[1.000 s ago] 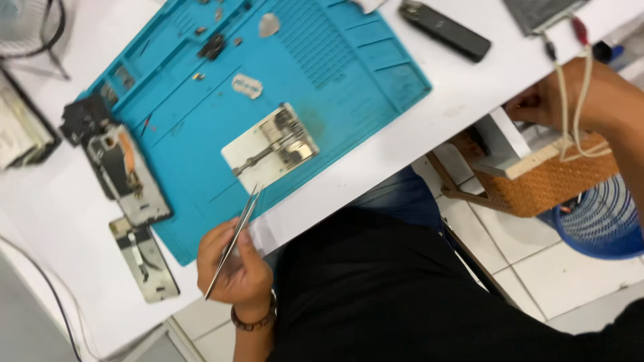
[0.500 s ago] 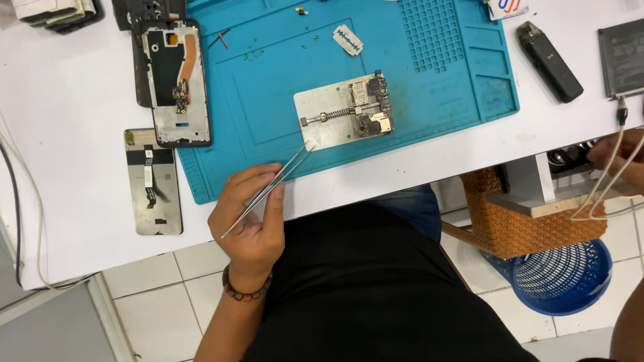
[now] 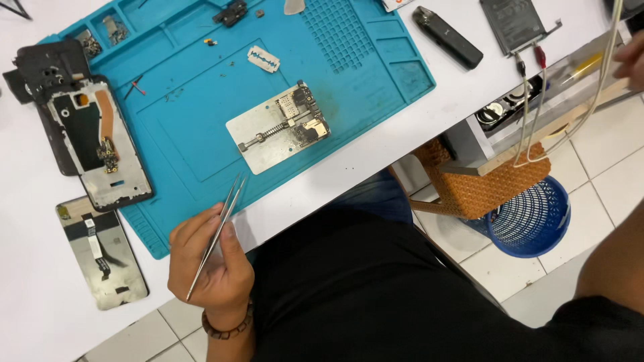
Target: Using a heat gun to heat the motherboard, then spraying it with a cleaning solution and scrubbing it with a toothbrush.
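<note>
Tweezers (image 3: 216, 234) sit pinched in the left hand (image 3: 209, 268) at lower left of the frame, tips shut and pointing up toward the blue mat (image 3: 376, 80), just short of the metal jig (image 3: 268, 137). Jig lies mid-mat with a small circuit board (image 3: 302, 117) clamped in it; tips are near it, not touching. Right hand (image 3: 630, 60) is at the far right edge, mostly cut off, by a pale cable (image 3: 590, 107); grip cannot be told. Left of the mat: opened phone frame (image 3: 100, 144), and a back panel (image 3: 100, 251) below it. Further up the mat: razor blade (image 3: 263, 59) and loose screws. Upper right: dark slim device (image 3: 446, 37), battery (image 3: 513, 23) with clip leads.

Risk, as I judge it: tips slipping on the board could scratch or flick off a part; loose blade near the reach path could cut; dangling cable could snag.
</note>
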